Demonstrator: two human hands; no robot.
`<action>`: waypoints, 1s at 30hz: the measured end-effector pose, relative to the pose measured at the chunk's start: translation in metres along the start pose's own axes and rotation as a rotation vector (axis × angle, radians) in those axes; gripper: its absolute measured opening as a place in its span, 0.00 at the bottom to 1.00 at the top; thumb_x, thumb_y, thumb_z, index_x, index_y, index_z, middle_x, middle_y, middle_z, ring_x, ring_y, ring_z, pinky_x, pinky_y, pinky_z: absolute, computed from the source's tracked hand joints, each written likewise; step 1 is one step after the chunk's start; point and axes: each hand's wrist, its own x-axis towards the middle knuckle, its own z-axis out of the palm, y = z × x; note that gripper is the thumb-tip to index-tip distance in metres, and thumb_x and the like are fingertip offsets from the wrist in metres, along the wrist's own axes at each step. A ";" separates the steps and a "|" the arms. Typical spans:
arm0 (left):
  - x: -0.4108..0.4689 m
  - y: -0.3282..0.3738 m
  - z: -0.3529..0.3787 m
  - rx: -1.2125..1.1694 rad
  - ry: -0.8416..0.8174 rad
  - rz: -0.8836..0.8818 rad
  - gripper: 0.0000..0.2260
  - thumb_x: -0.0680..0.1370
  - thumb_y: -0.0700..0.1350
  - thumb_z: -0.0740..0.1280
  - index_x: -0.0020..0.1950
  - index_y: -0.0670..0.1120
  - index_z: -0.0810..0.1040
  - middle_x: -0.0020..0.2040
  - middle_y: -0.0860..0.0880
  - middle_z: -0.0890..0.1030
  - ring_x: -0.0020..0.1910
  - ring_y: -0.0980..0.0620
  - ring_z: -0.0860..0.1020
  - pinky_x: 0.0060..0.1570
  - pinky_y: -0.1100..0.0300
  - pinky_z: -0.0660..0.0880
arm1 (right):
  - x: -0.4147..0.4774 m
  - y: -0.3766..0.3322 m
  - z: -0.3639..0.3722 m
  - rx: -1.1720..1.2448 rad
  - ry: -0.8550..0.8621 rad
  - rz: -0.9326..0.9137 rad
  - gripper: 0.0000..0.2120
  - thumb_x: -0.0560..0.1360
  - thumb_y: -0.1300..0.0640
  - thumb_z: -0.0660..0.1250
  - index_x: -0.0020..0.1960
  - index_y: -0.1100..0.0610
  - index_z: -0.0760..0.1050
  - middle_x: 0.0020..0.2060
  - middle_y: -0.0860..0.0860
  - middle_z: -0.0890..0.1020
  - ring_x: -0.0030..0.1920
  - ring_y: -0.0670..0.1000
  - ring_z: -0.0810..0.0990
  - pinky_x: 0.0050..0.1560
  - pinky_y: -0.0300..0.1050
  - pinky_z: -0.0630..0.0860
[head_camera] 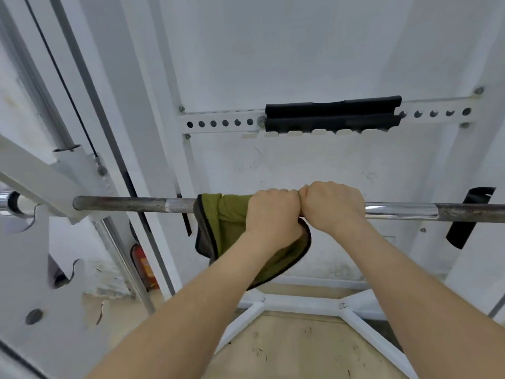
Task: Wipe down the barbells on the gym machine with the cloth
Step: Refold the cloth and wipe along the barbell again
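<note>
Both hands are closed over the barbell, knuckles touching. The left hand is wrapped around the green cloth, which drapes over the bar and hangs below the wrist; its lower folds disappear behind the left forearm, so its full shape cannot be made out. The right hand curls over the bar just beside it. Whether it grips bare steel or a cloth edge cannot be told, since its fingers are hidden on the far side of the bar.

The bar is cut off at the frame edge right of the right hand. Left of the left hand it runs into a white bracket of the machine, where its end is partly hidden. A red cylinder low to the left of the left forearm is mostly concealed behind a white upright and hard to identify.

Above the hands, a perforated white crossbar carries a black pad. A strip of black tape hangs behind the bar, right of the right hand. Beyond is a scuffed white wall. Below the forearms, white frame tubes lie on a worn, marked beige floor.
</note>
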 end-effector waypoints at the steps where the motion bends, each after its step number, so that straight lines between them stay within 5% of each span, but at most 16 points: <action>1: 0.001 -0.003 0.000 0.001 0.016 0.046 0.09 0.71 0.41 0.64 0.51 0.47 0.71 0.50 0.49 0.77 0.50 0.47 0.76 0.40 0.57 0.64 | -0.001 -0.001 0.000 -0.014 0.005 -0.011 0.09 0.79 0.60 0.53 0.43 0.51 0.67 0.44 0.50 0.78 0.38 0.55 0.71 0.39 0.45 0.68; 4: -0.012 -0.035 0.006 -0.044 0.137 0.093 0.30 0.69 0.39 0.69 0.70 0.46 0.65 0.67 0.44 0.70 0.65 0.43 0.68 0.60 0.54 0.67 | 0.000 -0.004 0.002 -0.011 0.024 -0.012 0.09 0.79 0.60 0.51 0.43 0.50 0.63 0.42 0.49 0.75 0.39 0.56 0.70 0.37 0.46 0.66; 6: -0.021 -0.052 0.013 -0.042 0.251 -0.051 0.39 0.65 0.43 0.75 0.74 0.43 0.64 0.66 0.41 0.72 0.64 0.41 0.71 0.63 0.50 0.68 | 0.000 -0.005 0.003 -0.005 0.023 0.040 0.09 0.78 0.61 0.51 0.43 0.51 0.64 0.36 0.48 0.71 0.38 0.56 0.70 0.36 0.45 0.65; 10: -0.022 -0.067 0.028 0.113 0.272 -0.040 0.22 0.56 0.47 0.79 0.44 0.44 0.76 0.36 0.47 0.77 0.36 0.46 0.76 0.44 0.54 0.74 | 0.002 -0.022 0.008 0.085 0.089 0.139 0.11 0.79 0.58 0.53 0.39 0.57 0.67 0.34 0.49 0.73 0.38 0.56 0.72 0.38 0.45 0.64; 15: -0.012 -0.033 0.020 0.072 0.200 0.248 0.03 0.73 0.46 0.69 0.42 0.51 0.76 0.40 0.52 0.78 0.43 0.52 0.76 0.44 0.60 0.69 | 0.030 -0.070 -0.005 0.760 0.321 0.201 0.09 0.78 0.55 0.59 0.47 0.54 0.78 0.41 0.45 0.80 0.43 0.47 0.77 0.42 0.43 0.73; 20: 0.002 -0.081 0.012 0.026 0.104 0.272 0.19 0.82 0.47 0.58 0.33 0.47 0.56 0.31 0.52 0.63 0.32 0.51 0.67 0.32 0.57 0.60 | 0.044 -0.089 -0.004 0.783 0.352 0.247 0.10 0.78 0.57 0.59 0.46 0.54 0.79 0.40 0.43 0.80 0.44 0.46 0.77 0.42 0.36 0.70; 26: -0.013 -0.152 0.013 -0.029 0.078 0.234 0.17 0.81 0.54 0.58 0.36 0.47 0.61 0.33 0.52 0.68 0.34 0.49 0.68 0.36 0.57 0.63 | 0.055 -0.145 0.001 0.654 0.163 0.092 0.16 0.80 0.51 0.55 0.46 0.58 0.79 0.40 0.51 0.82 0.44 0.52 0.79 0.49 0.51 0.76; 30: -0.033 -0.221 0.013 -0.004 0.050 0.126 0.15 0.79 0.56 0.58 0.40 0.47 0.65 0.32 0.52 0.69 0.33 0.50 0.69 0.35 0.57 0.64 | 0.060 -0.206 0.004 0.558 -0.007 -0.010 0.25 0.81 0.41 0.46 0.41 0.52 0.77 0.38 0.49 0.81 0.44 0.53 0.78 0.47 0.50 0.74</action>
